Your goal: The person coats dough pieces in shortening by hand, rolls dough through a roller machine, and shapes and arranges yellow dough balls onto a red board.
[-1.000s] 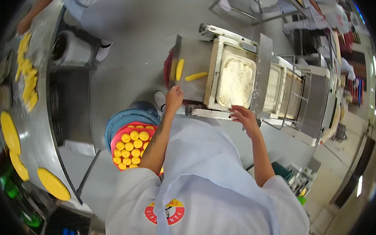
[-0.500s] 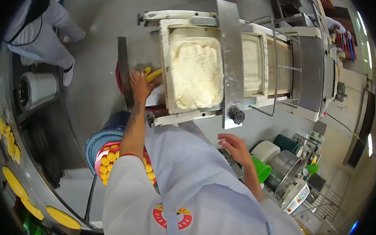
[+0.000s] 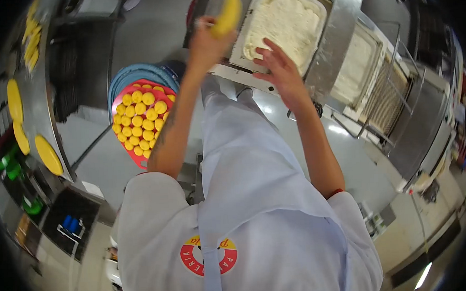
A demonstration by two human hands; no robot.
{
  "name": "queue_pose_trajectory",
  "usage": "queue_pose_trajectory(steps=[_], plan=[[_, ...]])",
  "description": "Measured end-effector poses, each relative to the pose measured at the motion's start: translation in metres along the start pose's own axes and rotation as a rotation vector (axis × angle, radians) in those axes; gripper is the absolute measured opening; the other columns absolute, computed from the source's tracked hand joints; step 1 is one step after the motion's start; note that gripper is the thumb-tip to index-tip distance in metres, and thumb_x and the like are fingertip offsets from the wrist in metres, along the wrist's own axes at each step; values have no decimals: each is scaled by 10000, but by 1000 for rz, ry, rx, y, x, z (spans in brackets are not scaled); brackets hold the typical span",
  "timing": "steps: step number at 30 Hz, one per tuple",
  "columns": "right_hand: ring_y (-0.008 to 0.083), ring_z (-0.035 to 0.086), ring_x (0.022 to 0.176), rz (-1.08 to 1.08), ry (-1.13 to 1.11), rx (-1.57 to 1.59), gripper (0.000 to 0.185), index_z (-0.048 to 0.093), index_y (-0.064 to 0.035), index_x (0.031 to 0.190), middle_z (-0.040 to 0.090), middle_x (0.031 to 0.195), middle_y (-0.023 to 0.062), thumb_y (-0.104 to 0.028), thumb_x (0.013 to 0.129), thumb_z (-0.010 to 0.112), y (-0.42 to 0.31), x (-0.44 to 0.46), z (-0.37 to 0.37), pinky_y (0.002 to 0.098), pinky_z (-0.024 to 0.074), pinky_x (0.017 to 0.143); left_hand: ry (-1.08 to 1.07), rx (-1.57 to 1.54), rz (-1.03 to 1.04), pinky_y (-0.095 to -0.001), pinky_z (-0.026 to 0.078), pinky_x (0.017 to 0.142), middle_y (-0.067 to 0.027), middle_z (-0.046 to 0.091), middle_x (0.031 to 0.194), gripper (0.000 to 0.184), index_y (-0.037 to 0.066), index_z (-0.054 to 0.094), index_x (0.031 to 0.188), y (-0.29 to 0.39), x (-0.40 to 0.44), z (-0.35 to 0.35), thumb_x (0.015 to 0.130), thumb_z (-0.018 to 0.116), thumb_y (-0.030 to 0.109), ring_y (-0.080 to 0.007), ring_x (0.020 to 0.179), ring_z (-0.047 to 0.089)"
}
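Observation:
My left hand (image 3: 210, 41) holds a yellow dough roll (image 3: 228, 16), which is somewhat blurred, above the metal end of the machine. To the right, my right hand (image 3: 282, 72) hangs with its fingers spread and nothing in them, over the near edge of a tray of white flour (image 3: 284, 24). The tray sits in the machine's white frame. Left of my left forearm, a red tray (image 3: 134, 155) bears several round yellow dough pieces (image 3: 147, 124) and rests on a blue bin (image 3: 118, 80).
On the left, a metal table (image 3: 41, 103) carries flat yellow dough pieces (image 3: 48, 155) and a pile of long yellow strips (image 3: 31, 43). A metal crossbar (image 3: 338, 45) spans the machine, and a wire guard (image 3: 381, 101) stands farther right.
My left hand has lifted a yellow roll off the machine's end. My right hand has moved up to the flour tray with its fingers spread. The view has shifted, showing more of the red tray.

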State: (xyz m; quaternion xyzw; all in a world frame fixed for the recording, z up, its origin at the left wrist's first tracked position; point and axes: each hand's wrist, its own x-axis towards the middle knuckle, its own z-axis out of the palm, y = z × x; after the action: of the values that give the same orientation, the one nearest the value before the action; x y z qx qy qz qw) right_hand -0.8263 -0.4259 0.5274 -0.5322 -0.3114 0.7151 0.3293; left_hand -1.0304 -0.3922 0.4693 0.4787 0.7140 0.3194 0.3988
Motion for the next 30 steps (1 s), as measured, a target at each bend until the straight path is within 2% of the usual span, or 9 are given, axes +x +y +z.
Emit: queue_pose_trajectory(steps=[1, 3, 6, 14, 20, 23, 25, 26, 30], plan=[[200, 609, 1096, 36, -89, 98, 499, 470, -26, 1376, 587, 1251, 93, -320, 995, 602, 3, 3, 10, 359, 535, 899, -168, -75, -136, -317, 540, 723, -130, 670, 947, 573, 4, 520, 1221, 34, -24, -2, 795, 795, 270, -197, 802, 651], [207, 616, 1083, 72, -11, 202, 440, 484, -28, 1338, 593, 1241, 95, -299, 1006, 584, 13, 6, 19, 385, 532, 915, -189, -60, 340, -303, 535, 798, -128, 660, 1038, 605, 45, 516, 1316, 20, -49, 20, 801, 781, 217, -174, 876, 647], [209, 617, 1077, 85, -31, 263, 403, 488, -31, 1334, 601, 1222, 81, -266, 1015, 564, 2, -1, -5, 389, 538, 905, -674, -367, 103, -297, 523, 858, -117, 622, 1180, 627, 83, 494, 1403, 44, -51, -13, 828, 738, 134, -155, 973, 629], [197, 638, 745, -495, 204, -177, 498, 392, 8, 1330, 670, 1087, 201, -139, 948, 675, -97, -3, -61, 310, 520, 678, -284, -1165, -155, -334, 577, 863, -107, 549, 1290, 549, 85, 436, 1464, 38, -28, -33, 936, 585, 57, -187, 1014, 639], [174, 662, 735, -928, 435, -307, 451, 461, 40, 1246, 675, 992, 178, -154, 924, 712, -163, -12, -72, 286, 539, 659, 20, -565, 358, -339, 574, 810, -142, 560, 1280, 588, 63, 407, 1468, 118, -8, -41, 911, 588, 24, -191, 975, 662], [200, 681, 844, -751, 690, -892, 300, 625, -20, 1098, 681, 959, 134, -195, 883, 738, -94, 15, -86, 311, 540, 693, 221, 224, 554, -424, 547, 803, -257, 640, 1114, 498, 6, 497, 1348, 117, -7, 0, 874, 605, 117, -393, 907, 675], [350, 665, 884, -579, 510, -1276, 250, 680, -27, 1053, 679, 883, 172, -189, 867, 719, -15, 28, -85, 426, 527, 743, 191, 293, 424, -483, 541, 820, -276, 622, 1041, 277, -51, 620, 1101, 69, -8, 68, 838, 595, 34, -439, 921, 654], [385, 658, 900, -260, -145, -1643, 249, 713, -30, 1039, 685, 938, 209, -206, 863, 697, 10, 44, -93, 442, 528, 751, -356, 628, 381, -502, 533, 836, -282, 614, 1048, 234, -76, 641, 994, 35, -7, 85, 827, 603, 82, -447, 924, 652], [415, 651, 966, -375, 269, -1024, 292, 720, 8, 1052, 678, 978, 264, -206, 862, 659, -36, 20, -74, 461, 516, 857, -344, 542, 231, -491, 533, 818, -239, 656, 1002, 232, 6, 695, 964, 60, 0, 63, 824, 629, 179, -401, 925, 663]])
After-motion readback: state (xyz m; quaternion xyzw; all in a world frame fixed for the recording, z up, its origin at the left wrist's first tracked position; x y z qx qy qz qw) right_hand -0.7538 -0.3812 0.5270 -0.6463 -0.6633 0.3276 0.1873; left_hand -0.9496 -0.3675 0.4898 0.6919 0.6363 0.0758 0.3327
